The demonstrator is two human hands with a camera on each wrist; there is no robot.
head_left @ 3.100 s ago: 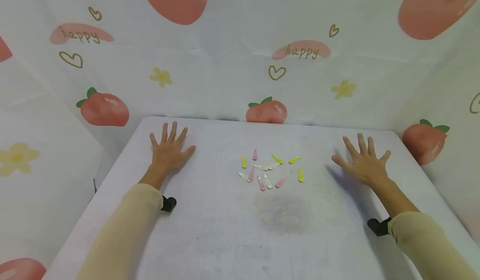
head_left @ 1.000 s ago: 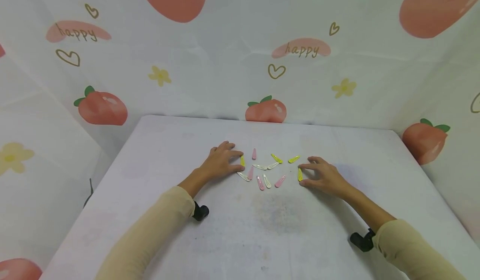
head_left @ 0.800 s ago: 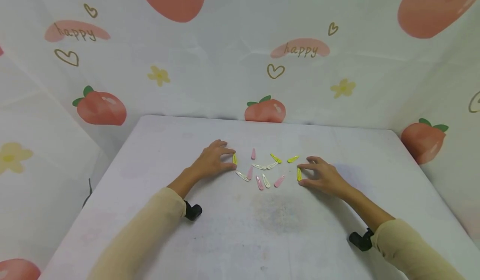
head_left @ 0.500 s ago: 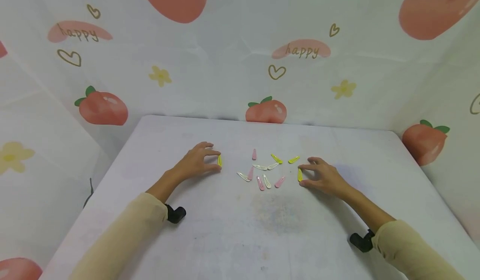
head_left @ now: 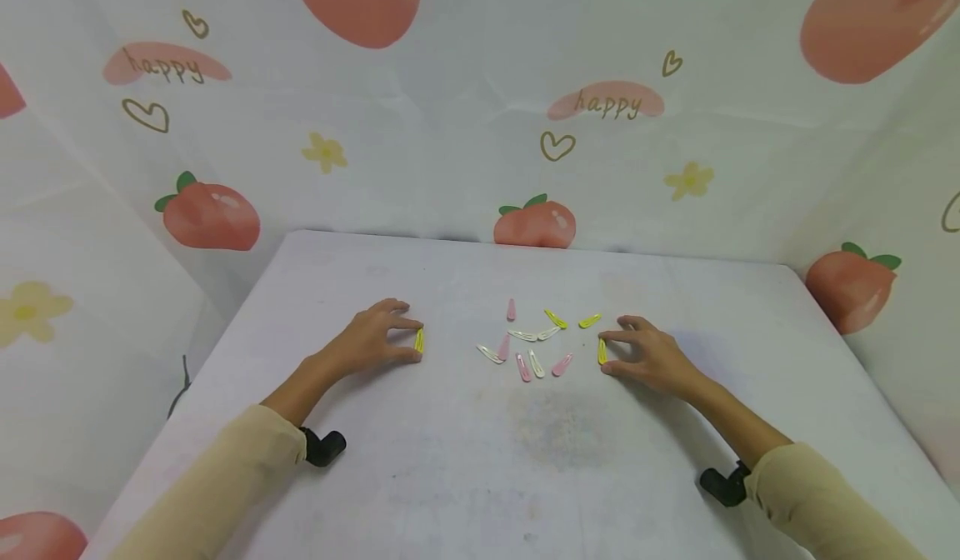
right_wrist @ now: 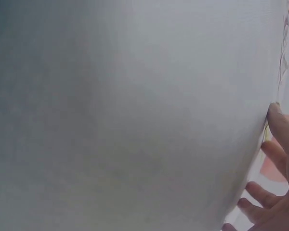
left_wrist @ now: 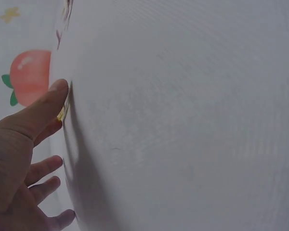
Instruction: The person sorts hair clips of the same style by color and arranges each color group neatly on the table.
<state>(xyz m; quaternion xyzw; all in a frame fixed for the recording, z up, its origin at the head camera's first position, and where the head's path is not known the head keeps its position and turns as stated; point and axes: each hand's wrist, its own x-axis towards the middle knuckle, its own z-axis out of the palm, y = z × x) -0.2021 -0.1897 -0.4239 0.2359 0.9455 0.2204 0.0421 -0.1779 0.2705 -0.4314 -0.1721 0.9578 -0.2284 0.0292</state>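
My left hand (head_left: pixel 367 339) pinches a yellow snap hair clip (head_left: pixel 419 341) by its two ends between thumb and index finger, left of the other clips. In the left wrist view a sliver of that yellow clip (left_wrist: pixel 62 114) shows beside the thumb. At the right of the group, my right hand (head_left: pixel 648 356) has thumb and index finger at the ends of another yellow hair clip (head_left: pixel 602 351). Between the hands lie two more yellow clips (head_left: pixel 590 321), several white clips (head_left: pixel 536 364) and several pink clips (head_left: pixel 562 365), some touching or overlapping.
A white-covered table (head_left: pixel 465 477) carries everything, with a greyish stain in front of the clips. Behind and beside it hangs a white cloth (head_left: pixel 435 143) printed with peaches. A thin dark cord (head_left: pixel 180 387) shows past the left table edge.
From the open pose with spread fingers, both hands have come to yellow clips. My left hand has carried its clip leftward, then slightly nearer; the right hand has stayed put lately.
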